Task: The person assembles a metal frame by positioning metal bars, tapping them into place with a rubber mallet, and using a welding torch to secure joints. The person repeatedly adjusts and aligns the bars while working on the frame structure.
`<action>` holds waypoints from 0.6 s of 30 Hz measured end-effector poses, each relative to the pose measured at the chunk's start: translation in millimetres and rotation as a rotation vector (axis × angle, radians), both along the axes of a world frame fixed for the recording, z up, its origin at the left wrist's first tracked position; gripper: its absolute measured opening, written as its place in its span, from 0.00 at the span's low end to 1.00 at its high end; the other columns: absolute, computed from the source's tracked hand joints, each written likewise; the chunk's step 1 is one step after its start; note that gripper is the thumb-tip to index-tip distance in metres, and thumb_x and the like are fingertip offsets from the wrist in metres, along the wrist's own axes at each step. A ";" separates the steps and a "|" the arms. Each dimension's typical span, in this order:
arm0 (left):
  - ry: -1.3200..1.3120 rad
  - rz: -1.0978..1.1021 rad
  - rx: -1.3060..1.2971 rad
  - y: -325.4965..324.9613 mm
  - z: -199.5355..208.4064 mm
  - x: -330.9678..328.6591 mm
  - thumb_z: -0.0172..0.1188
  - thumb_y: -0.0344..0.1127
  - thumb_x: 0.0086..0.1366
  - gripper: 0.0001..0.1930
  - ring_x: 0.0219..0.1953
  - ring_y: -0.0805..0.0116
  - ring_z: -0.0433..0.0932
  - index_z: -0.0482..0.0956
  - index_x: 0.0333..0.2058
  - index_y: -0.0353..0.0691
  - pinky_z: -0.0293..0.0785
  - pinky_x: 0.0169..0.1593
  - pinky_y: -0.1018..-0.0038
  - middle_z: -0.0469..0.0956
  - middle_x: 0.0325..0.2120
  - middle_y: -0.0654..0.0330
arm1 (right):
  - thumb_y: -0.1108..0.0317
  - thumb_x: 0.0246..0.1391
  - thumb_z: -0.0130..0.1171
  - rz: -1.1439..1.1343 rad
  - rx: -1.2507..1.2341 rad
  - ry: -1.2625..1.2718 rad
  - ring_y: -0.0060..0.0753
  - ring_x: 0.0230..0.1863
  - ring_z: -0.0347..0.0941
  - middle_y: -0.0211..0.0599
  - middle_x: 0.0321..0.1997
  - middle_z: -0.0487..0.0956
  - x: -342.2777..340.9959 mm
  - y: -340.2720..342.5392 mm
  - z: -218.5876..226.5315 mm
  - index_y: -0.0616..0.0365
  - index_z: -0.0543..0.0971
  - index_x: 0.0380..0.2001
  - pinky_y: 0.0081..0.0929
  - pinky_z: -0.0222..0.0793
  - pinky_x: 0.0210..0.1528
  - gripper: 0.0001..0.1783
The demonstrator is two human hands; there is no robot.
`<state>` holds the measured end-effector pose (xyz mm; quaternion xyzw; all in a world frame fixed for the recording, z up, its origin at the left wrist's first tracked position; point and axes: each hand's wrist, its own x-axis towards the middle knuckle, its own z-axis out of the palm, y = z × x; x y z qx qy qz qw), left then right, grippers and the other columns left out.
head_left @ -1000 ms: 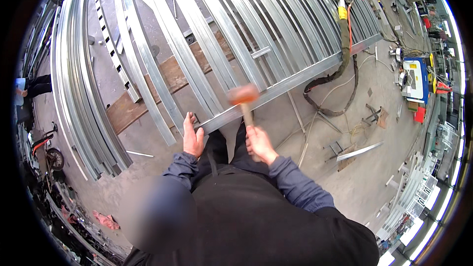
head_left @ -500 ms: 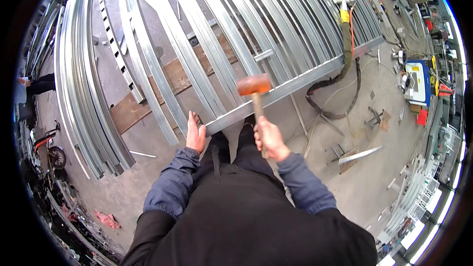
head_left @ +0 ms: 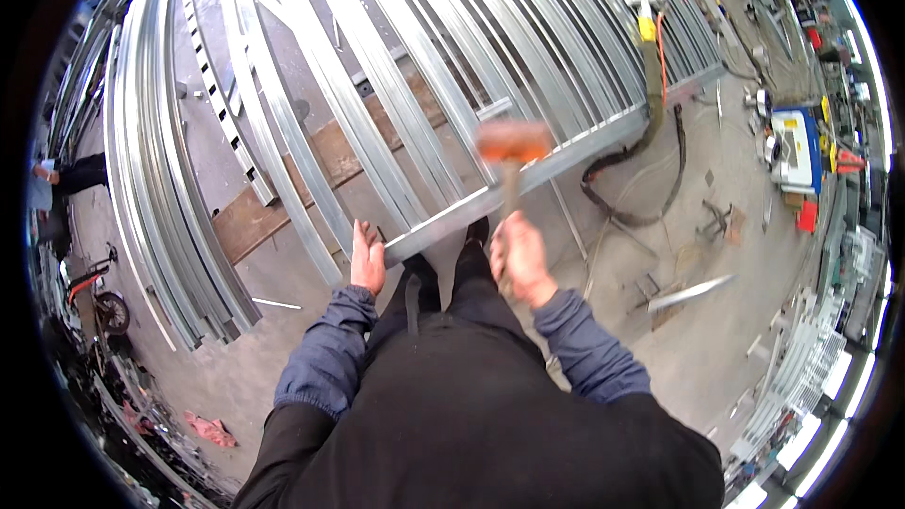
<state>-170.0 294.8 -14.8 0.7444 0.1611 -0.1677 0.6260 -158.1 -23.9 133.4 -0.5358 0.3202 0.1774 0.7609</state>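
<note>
My right hand (head_left: 521,259) is wrapped round the wooden handle of a mallet (head_left: 514,142). Its orange-brown head, smeared by motion, is over the front metal rail (head_left: 443,222); contact cannot be made out. At that rail's left end rests my left hand (head_left: 368,260), fingers stretched out and pointing away from me, beside the rail's end. Long silvery metal channels (head_left: 363,155) run away from the rail side by side. A short metal piece (head_left: 494,110) lies across some of them, just beyond the mallet head.
A thick dark hose (head_left: 652,85) with a yellow-collared tool end lies over the frame at right. Stacked channels (head_left: 174,179) stand at left beside a slotted black-and-silver bar (head_left: 219,99). A rusty plank (head_left: 255,223) lies beneath. A blue-and-white machine (head_left: 798,151) sits far right.
The mallet head has moved right and slightly farther away, with my right hand shifting a little right. My left hand stays by the rail's end, slightly lower and more to the left.
</note>
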 end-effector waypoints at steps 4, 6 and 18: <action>-0.252 -0.225 0.252 -8.0 8.0 -2.5 0.48 0.20 0.68 0.39 0.76 0.45 0.60 0.46 0.77 0.29 0.58 0.77 0.58 0.57 0.74 0.40 | 0.32 0.73 0.48 -0.274 -0.007 -0.338 0.22 0.19 0.70 0.29 0.26 0.73 30.1 -74.6 50.3 0.54 0.72 0.41 0.23 0.69 0.20 0.31; -0.349 -0.313 0.342 -30.3 37.0 5.7 0.50 0.21 0.67 0.39 0.76 0.47 0.61 0.49 0.76 0.29 0.58 0.77 0.57 0.58 0.74 0.42 | 0.34 0.74 0.46 -0.283 -0.122 -0.385 0.21 0.19 0.70 0.28 0.25 0.72 28.9 -93.5 55.6 0.53 0.72 0.40 0.22 0.68 0.20 0.30; -0.294 0.108 0.021 -62.2 41.0 30.0 0.47 0.20 0.68 0.37 0.73 0.52 0.64 0.51 0.76 0.33 0.58 0.76 0.58 0.62 0.72 0.46 | 0.34 0.73 0.49 0.629 -0.558 -0.205 0.27 0.22 0.75 0.39 0.25 0.77 -32.7 -12.2 -61.3 0.61 0.74 0.40 0.32 0.70 0.25 0.34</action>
